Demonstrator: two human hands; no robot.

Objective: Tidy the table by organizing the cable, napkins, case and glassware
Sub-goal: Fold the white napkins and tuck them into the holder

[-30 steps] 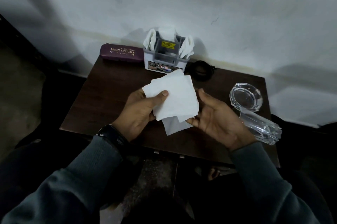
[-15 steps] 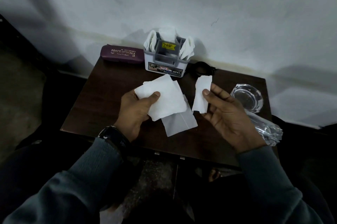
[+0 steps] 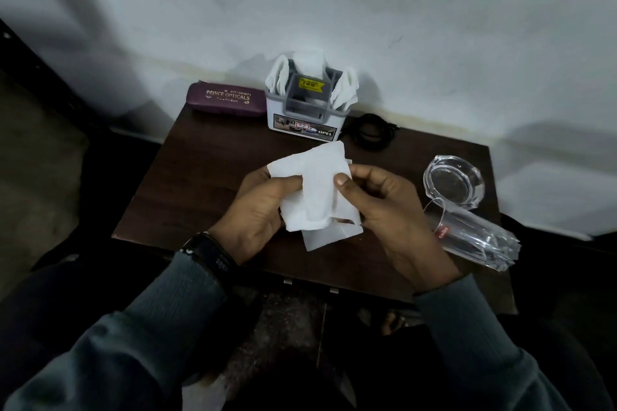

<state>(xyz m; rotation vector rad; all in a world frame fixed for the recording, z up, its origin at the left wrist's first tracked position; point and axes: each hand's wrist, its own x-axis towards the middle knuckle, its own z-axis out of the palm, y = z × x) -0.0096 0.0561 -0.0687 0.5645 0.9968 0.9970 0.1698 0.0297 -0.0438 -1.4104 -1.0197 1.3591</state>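
Observation:
Above the middle of the dark wooden table [image 3: 200, 176] I hold a stack of white napkins [image 3: 315, 186]. My left hand [image 3: 260, 210] pinches their left edge with the thumb on top. My right hand [image 3: 384, 206] pinches the right edge. One more napkin [image 3: 325, 238] lies flat on the table beneath. A grey and white napkin holder [image 3: 305, 110] with napkins in it stands at the back. A purple glasses case [image 3: 222, 103] lies to its left, a coiled black cable [image 3: 372, 131] to its right. A glass ashtray [image 3: 454, 181] and a tumbler [image 3: 474, 238] lying on its side are at the right.
A white wall runs right behind the table. The table's front edge is just below my wrists, with dark floor under it. A dark piece of furniture stands at the far left.
My right hand, which held one napkin apart to the right, has brought it back onto the stack in my left hand. Both hands now pinch the stack together.

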